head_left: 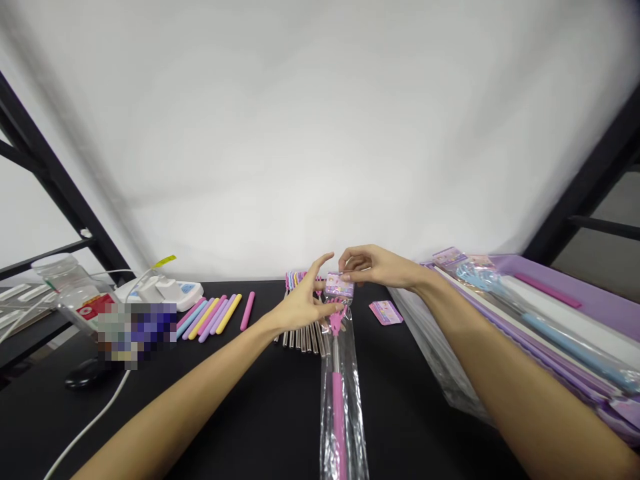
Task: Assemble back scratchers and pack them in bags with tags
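A pink back scratcher [338, 393] with a metal shaft lies inside a long clear plastic bag [356, 373], its hand-shaped head toward the wall. My left hand [300, 303] is at the bag's upper end, its fingers closed on the plastic around the head, with the thumb raised. Pinched in my right hand [373, 265] is a small purple printed card [339, 285], right at the bag's mouth. Behind my left hand, several metal back scratcher shafts [303, 339] with coloured heads lie in a row, partly covered by the hand.
Several coloured handle tubes [215, 316] lie on the black table at left. A stack of printed cards [386, 312] is right of the bag. A purple bin [595, 313] with bagged back scratchers stands at right. A clear jar [83, 293], power strip [187, 291] and cable occupy the left.
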Available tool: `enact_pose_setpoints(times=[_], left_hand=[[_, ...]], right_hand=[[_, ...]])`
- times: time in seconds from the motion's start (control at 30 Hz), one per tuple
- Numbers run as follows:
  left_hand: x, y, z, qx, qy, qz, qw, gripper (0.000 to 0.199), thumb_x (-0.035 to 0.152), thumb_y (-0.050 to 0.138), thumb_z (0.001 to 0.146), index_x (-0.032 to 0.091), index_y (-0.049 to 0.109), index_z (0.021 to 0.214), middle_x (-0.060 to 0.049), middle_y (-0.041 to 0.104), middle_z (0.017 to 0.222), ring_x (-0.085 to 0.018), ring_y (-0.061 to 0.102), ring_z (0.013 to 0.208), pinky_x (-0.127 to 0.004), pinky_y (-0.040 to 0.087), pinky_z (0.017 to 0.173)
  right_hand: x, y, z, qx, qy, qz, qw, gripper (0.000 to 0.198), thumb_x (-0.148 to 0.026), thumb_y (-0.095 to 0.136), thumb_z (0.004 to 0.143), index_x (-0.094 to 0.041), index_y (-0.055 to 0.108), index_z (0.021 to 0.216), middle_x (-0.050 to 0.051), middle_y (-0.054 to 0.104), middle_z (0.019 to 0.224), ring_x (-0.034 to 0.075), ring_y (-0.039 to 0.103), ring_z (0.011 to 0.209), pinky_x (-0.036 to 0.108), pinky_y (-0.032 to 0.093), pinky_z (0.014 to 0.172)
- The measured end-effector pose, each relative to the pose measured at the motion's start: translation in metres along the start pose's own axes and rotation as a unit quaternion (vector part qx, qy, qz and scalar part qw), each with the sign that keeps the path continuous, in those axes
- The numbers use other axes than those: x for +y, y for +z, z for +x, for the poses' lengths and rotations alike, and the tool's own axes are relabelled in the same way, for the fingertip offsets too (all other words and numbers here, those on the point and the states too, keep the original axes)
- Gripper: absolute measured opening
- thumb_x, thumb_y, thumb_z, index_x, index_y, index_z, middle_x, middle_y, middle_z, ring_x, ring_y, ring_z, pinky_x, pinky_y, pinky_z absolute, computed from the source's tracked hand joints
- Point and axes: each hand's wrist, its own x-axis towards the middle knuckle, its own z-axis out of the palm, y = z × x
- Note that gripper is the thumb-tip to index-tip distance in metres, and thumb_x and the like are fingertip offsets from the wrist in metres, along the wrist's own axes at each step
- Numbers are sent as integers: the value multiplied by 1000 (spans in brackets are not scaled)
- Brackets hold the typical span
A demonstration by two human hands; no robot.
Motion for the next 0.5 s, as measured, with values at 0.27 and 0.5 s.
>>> enact_pose_setpoints(times=[0.27, 0.5], left_hand=[[-2, -3, 6, -6, -61, -27, 998, 52, 42, 75, 77, 11, 61, 116, -6, 70, 74, -16, 68, 64, -33, 58, 68], [2, -1, 6, -4, -69, -18, 997, 38, 46, 77, 75, 11, 71, 87, -3, 68, 65, -14, 66, 58, -29, 58, 65]], right_hand=[[-5, 4, 0, 26, -7, -11, 1000, 32, -45, 72, 75, -18, 60, 88, 1, 67, 72, 15, 59, 67, 31, 48, 67], [-1, 10, 3, 81, 1, -82, 993, 38, -38, 76, 72, -21, 48, 92, 0, 69, 69, 14, 60, 60, 25, 41, 55]])
